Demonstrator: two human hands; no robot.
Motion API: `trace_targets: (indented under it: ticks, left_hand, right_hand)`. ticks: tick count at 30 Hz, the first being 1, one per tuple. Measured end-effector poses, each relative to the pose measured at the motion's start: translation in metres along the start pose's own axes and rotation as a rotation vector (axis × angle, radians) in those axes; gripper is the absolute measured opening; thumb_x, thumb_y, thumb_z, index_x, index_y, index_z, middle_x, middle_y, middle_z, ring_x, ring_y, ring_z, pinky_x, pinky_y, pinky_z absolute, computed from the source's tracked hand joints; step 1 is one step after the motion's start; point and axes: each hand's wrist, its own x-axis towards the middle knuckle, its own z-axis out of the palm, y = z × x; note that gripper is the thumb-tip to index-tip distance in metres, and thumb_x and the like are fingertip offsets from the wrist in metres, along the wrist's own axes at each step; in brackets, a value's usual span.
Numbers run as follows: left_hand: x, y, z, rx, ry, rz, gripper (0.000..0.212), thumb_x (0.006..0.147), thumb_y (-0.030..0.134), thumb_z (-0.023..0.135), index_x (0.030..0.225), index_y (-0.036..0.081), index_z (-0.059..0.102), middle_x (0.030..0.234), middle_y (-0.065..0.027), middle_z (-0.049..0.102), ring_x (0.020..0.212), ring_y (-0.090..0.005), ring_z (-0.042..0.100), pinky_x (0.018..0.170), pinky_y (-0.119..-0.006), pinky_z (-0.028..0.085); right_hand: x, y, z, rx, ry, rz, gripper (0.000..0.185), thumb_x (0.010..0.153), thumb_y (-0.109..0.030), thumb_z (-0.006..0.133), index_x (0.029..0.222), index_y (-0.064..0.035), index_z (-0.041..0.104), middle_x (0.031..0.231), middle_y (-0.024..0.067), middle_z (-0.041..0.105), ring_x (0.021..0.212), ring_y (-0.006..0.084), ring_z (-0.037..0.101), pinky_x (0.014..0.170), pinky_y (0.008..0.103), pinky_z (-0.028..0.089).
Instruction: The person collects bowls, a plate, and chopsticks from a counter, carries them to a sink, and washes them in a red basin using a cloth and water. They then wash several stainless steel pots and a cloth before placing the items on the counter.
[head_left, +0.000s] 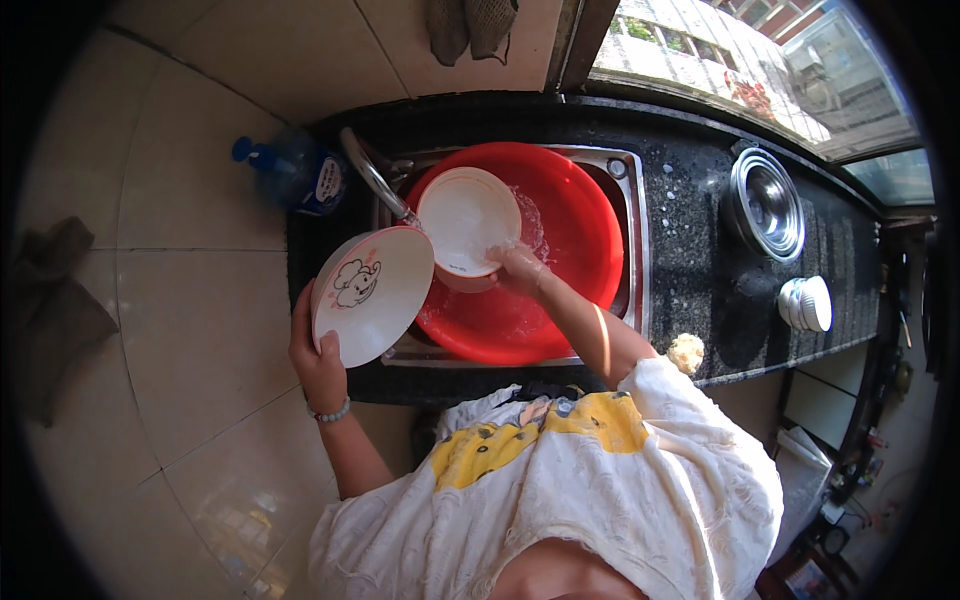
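My left hand (319, 360) grips the rim of a large white bowl (375, 296) with a cartoon figure inside, tilted beside the sink's left edge. In my right hand (517, 266) is a smaller white bowl (466, 217), held by its near rim over a red plastic basin (581, 225). Water runs from the chrome faucet (373, 176) near the place where the two bowls meet. Splashes show in the basin, right of the smaller bowl. Below that bowl, a pale round shape is partly hidden. The basin sits in a stainless steel sink (636, 247).
A blue pump bottle (300, 176) stands left of the faucet. On the black stone countertop (690, 285) at right are stacked steel bowls (766, 204), stacked small white bowls (806, 304) and a pale scrubber (685, 353). A window (750, 82) lies behind; a tiled wall (202, 172) is at left.
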Motion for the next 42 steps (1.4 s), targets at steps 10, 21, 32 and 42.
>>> trace_targets:
  ticks: [10, 21, 32, 42]
  left_hand:
    - [-0.013, -0.009, -0.003, 0.04, -0.066, 0.065, 0.055, 0.068, -0.003, 0.038, 0.122, -0.002, 0.048, 0.117, -0.015, 0.055, 0.107, -0.0244, 0.054, 0.094, -0.034, 0.04]
    - [-0.016, -0.022, 0.037, 0.156, -0.255, 0.341, 0.047, 0.076, -0.011, 0.049, 0.119, 0.007, 0.055, 0.119, -0.0139, 0.056, 0.11, -0.0296, 0.054, 0.094, -0.035, 0.043]
    - [0.018, -0.035, 0.076, -0.022, -0.231, 0.451, 0.034, 0.086, 0.007, 0.05, 0.12, 0.009, 0.055, 0.124, -0.0122, 0.053, 0.12, -0.0281, 0.046, 0.097, -0.037, 0.04]
    - [0.016, -0.071, 0.137, -0.872, -0.296, -0.336, 0.043, 0.086, 0.006, 0.052, 0.128, 0.003, 0.043, 0.117, -0.0121, 0.055, 0.109, -0.0235, 0.052, 0.092, -0.035, 0.043]
  right_hand:
    - [-0.035, -0.028, -0.008, -0.792, 0.053, -0.213, 0.032, 0.083, -0.015, 0.048, 0.112, -0.0017, 0.051, 0.08, 0.0145, 0.062, 0.06, 0.0225, 0.062, 0.052, 0.0325, 0.05]
    - [-0.04, -0.059, 0.043, -1.735, 0.251, -1.087, 0.049, 0.08, -0.026, 0.059, 0.124, -0.0103, 0.044, 0.1, 0.0145, 0.062, 0.081, 0.0289, 0.064, 0.063, 0.0367, 0.053]
    - [-0.083, -0.049, 0.007, -1.175, 0.22, -1.096, 0.042, 0.077, -0.005, 0.057, 0.118, -0.0092, 0.049, 0.103, 0.0176, 0.058, 0.089, 0.0379, 0.058, 0.072, 0.0413, 0.05]
    - [-0.127, -0.111, -0.005, -1.228, 0.145, -0.702, 0.03, 0.085, -0.028, 0.049, 0.102, -0.0052, 0.058, 0.086, 0.0186, 0.063, 0.081, 0.0331, 0.063, 0.071, 0.037, 0.05]
